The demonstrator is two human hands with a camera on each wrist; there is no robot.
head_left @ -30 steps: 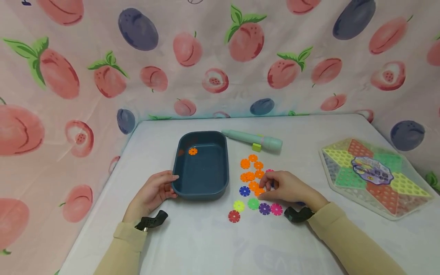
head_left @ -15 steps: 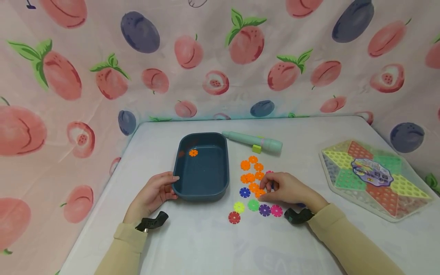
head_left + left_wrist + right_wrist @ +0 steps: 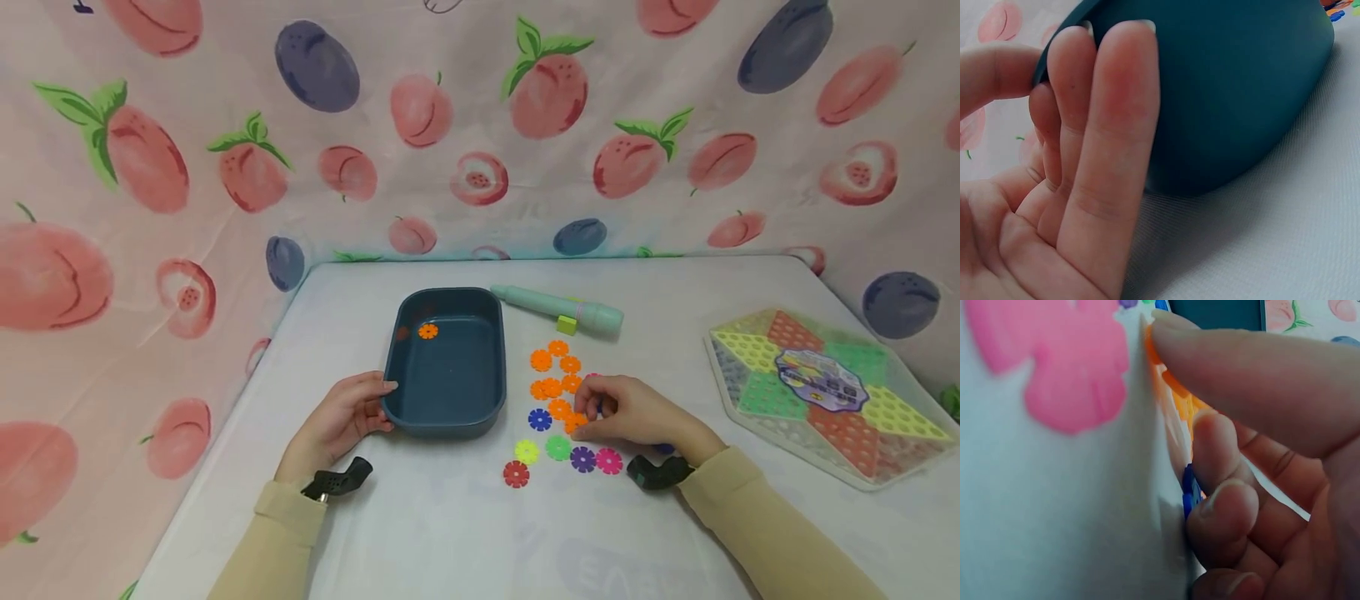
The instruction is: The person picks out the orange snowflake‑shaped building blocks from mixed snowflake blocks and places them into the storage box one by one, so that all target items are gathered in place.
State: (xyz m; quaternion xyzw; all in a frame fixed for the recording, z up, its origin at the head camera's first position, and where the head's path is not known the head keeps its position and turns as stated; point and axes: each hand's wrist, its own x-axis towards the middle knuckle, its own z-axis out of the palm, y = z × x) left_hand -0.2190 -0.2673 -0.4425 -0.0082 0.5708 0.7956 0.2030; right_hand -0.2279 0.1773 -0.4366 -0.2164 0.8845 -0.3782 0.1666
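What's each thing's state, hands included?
Blue tray: upright, one orange disc inside
Left hand: gripping the tray
Right hand: fingers curled, thumb at another orange disc, grip unclear
Loose discs: mostly flat, some overlapping
Green microphone-shaped toy: on its side
Lime block: partly hidden by the toy
Hexagonal board: lying flat

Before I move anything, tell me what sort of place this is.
Probably an indoor tabletop setup for play or filming, though the room beyond is out of view. A white-covered table stands before a fruit-print cloth, and small colourful notched discs lie spread out on it.
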